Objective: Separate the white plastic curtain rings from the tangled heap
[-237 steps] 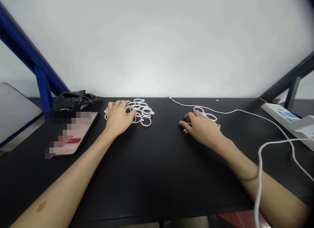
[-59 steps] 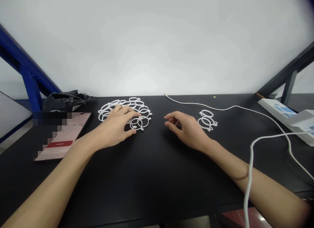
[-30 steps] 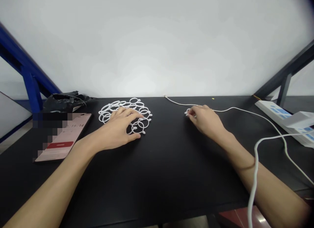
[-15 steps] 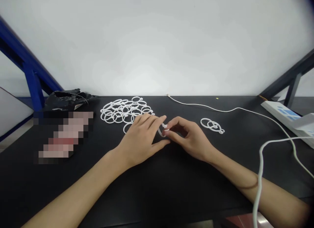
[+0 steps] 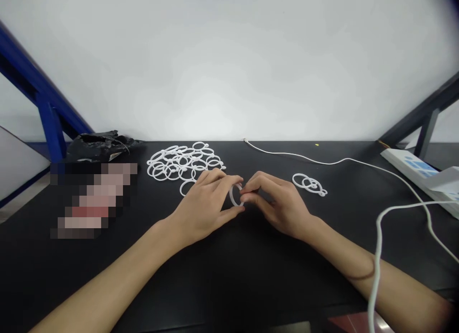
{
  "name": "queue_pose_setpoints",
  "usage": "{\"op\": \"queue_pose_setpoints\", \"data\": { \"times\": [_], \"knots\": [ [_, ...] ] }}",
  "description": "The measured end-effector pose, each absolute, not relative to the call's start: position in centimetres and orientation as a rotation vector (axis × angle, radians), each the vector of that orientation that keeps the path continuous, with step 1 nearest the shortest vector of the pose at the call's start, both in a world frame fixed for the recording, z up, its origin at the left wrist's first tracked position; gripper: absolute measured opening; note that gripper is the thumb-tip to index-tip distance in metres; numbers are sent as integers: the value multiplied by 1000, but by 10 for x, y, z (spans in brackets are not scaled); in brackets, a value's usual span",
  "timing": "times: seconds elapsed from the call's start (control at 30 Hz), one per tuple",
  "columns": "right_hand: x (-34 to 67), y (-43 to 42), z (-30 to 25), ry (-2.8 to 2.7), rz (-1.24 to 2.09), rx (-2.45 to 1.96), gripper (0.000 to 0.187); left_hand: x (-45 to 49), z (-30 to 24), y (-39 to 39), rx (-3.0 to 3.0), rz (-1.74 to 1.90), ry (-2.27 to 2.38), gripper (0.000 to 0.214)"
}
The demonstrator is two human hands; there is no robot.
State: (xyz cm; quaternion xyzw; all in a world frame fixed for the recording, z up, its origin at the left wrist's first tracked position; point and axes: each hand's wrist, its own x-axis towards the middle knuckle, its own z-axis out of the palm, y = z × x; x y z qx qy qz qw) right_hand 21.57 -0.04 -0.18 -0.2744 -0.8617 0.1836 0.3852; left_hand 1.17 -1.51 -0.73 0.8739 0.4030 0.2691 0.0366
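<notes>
Between my two hands a white plastic ring (image 5: 232, 197) is held up on edge, just above the black table. My left hand (image 5: 206, 201) grips its rim, fingers at the top and thumb at the bottom. My right hand (image 5: 276, 199) pinches the ring's right side between thumb and fingertips, which hide that part. Beyond my left hand lies a heap of similar white rings (image 5: 179, 163), each with a small round eyelet. To the right of my right hand rest a few more of these rings (image 5: 308, 183), overlapping one another.
A white cable (image 5: 304, 156) runs across the back of the black table (image 5: 229, 285), and a thicker loop (image 5: 379, 247) hangs over my right forearm. White-and-blue boxes (image 5: 419, 168) lie at the right. Crumpled black plastic (image 5: 96, 144) and a pixelated patch (image 5: 96, 199) are at the left.
The ring has turned so that more of its opening faces me. My left thumb now meets its lower rim, and my right fingers have closed over its right side.
</notes>
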Motion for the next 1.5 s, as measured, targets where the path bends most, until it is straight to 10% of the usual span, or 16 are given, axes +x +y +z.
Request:
{"op": "queue_pose_setpoints", "data": {
  "times": [0.33,0.7,0.87,1.1,1.5],
  "knots": [
    [216,1,-1,-2066,643,-880,12,7,-5,-16,2771,877,1186,27],
    [266,35,8,-2243,-390,-1868,39,-75,-22,-15,2486,843,1894,38],
    [285,38,12,-2261,-194,-2334,45,-77,-31,-8,2432,698,1921,45],
    [274,40,1,-2488,-82,-1884,28,-78,-29,-8,2386,686,1934,49],
    [246,30,-11,-2431,223,-1229,54,-82,-29,-4,2338,729,1910,49]
  ]
}}
